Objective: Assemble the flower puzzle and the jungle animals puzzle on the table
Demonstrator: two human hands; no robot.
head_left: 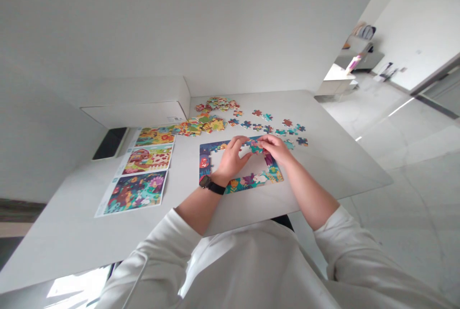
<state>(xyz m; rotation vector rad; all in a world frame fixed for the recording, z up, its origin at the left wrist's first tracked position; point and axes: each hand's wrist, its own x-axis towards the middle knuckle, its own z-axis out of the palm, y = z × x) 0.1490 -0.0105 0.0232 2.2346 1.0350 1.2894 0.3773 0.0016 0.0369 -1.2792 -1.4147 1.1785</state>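
A partly built jigsaw puzzle (251,180) lies on the white table (323,165) in front of me, its border joined and its middle open. My left hand (233,155), with a black watch on the wrist, and my right hand (275,148) meet over the puzzle's upper part. Both pinch a small teal and pink puzzle piece (256,146) between their fingertips. Loose pieces (276,127) lie scattered just beyond the hands.
A heap of yellow and orange pieces (201,126) and a smaller pile (217,104) sit farther back. A reference sheet (142,170) with three pictures lies at the left. A white box (136,103) and a dark tablet (109,143) stand behind it. The table's right edge meets tiled floor.
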